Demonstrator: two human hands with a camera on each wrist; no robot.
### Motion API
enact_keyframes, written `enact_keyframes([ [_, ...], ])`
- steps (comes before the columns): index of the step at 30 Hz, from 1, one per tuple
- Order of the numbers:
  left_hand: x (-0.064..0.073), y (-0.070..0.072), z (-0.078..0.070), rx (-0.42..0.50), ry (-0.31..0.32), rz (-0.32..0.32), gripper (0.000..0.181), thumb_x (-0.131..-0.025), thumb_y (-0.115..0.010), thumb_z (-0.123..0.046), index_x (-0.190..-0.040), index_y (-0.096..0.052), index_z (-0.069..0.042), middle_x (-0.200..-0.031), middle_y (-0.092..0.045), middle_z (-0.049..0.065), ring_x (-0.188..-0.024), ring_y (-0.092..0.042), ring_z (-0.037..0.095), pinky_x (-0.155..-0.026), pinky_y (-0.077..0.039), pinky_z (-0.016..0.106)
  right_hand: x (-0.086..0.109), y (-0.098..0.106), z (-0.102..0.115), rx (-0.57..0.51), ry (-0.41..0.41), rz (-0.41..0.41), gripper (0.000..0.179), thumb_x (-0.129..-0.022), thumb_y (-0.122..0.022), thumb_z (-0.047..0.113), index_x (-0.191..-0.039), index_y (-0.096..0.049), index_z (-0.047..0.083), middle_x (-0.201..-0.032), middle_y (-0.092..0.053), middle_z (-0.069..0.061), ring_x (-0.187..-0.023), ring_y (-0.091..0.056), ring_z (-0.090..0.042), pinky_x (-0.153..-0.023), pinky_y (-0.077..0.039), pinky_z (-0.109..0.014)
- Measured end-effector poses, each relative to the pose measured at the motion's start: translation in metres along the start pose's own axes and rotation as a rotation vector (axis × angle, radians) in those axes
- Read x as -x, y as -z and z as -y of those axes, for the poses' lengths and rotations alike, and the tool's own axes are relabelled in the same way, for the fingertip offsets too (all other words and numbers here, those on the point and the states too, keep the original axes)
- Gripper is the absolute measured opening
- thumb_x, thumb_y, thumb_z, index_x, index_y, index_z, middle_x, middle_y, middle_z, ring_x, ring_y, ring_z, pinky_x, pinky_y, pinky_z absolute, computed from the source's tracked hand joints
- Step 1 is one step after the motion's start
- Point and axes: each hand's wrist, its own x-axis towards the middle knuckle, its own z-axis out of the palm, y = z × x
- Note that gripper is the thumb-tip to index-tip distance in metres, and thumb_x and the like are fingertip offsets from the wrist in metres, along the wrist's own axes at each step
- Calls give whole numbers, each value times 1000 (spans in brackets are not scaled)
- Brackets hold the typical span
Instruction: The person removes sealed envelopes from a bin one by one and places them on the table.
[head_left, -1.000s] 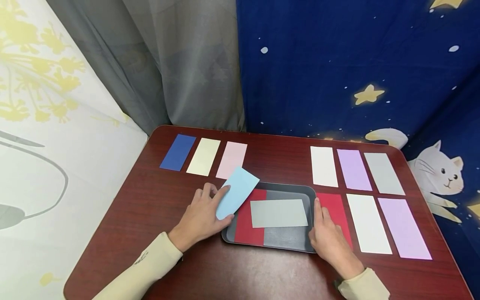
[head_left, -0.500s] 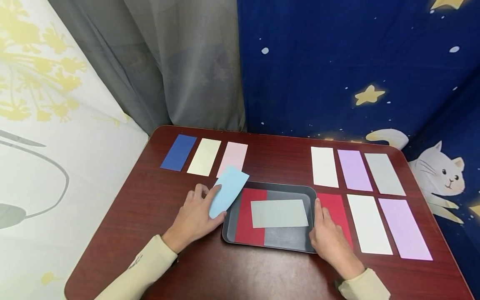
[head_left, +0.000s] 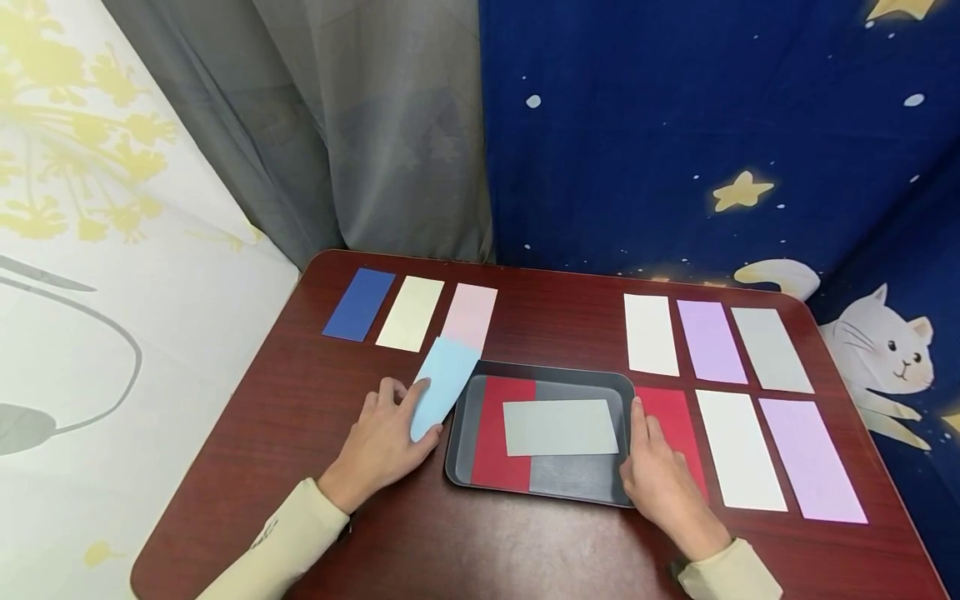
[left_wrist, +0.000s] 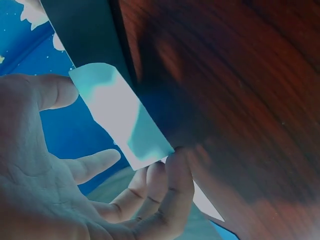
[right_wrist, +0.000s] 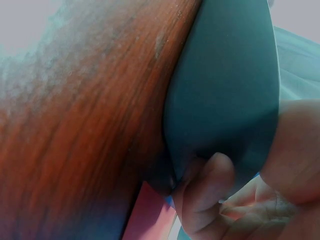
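Note:
My left hand [head_left: 381, 437] pinches a light blue paper card [head_left: 446, 379] between thumb and fingers, just left of a dark grey tray [head_left: 573, 477]. The card's far end overlaps a pink card [head_left: 472, 308] in the head view. In the left wrist view the blue card [left_wrist: 117, 115] bows slightly, its edges held by the thumb and fingertips. My right hand [head_left: 663, 475] grips the tray's right side, index finger along the rim; in the right wrist view fingers curl at the tray's wall [right_wrist: 225, 85]. Inside the tray, a grey card [head_left: 561, 427] lies partly over a red card [head_left: 501, 467].
Left of the pink card lie a blue card [head_left: 358, 304] and a cream card [head_left: 410, 313]. Right of the tray are a partly hidden red card [head_left: 667, 417] and several white, lilac and grey cards [head_left: 772, 350]. Curtains [head_left: 405, 125] hang behind the table [head_left: 480, 542].
My left hand has moved left and down with the light blue card, from over the tray's left edge to beside it, baring the red card's corner. The right hand and tray stay put.

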Motion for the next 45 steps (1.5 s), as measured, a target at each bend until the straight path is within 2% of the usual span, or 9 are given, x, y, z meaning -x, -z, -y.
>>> enact_keyframes([
  [12,5,-3,0,-10,61,46,64,-99,-76,-35,-154,-59,-6,-121,-51,19,-96,-52,35,-55,-52,45,0,0,-1,-5,-21,20,87,-89,-72,-8,-162,-27,-19,-125,-55,-33,-54,-46,-21,-49,-45,-35],
  [21,8,-2,-1,-29,128,126,65,-100,-73,-38,-153,-58,-3,-121,-50,21,-101,-53,37,-62,-57,51,0,0,-1,-18,-24,28,89,-88,-72,-8,-164,-25,-18,-122,-55,-32,-52,-44,-19,-47,-43,-33],
  [29,8,-2,-3,-45,153,173,67,-98,-73,-39,-151,-58,0,-120,-51,22,-103,-53,38,-65,-59,52,0,0,-1,-18,-30,34,89,-89,-73,-8,-164,-25,-17,-124,-55,-32,-52,-44,-20,-47,-44,-33],
  [39,9,-2,-6,-142,199,248,76,-95,-78,-44,-152,-55,2,-126,-46,30,-111,-52,49,-66,-62,57,0,0,-1,-9,-25,31,91,-88,-73,-8,-164,-24,-18,-126,-54,-34,-52,-45,-19,-47,-44,-32],
  [45,9,-6,-9,-188,225,269,86,-91,-83,-48,-153,-53,2,-132,-44,33,-116,-51,52,-64,-62,54,-1,0,-1,-6,-20,29,89,-88,-73,-8,-163,-26,-18,-126,-54,-34,-53,-45,-20,-48,-45,-33],
])
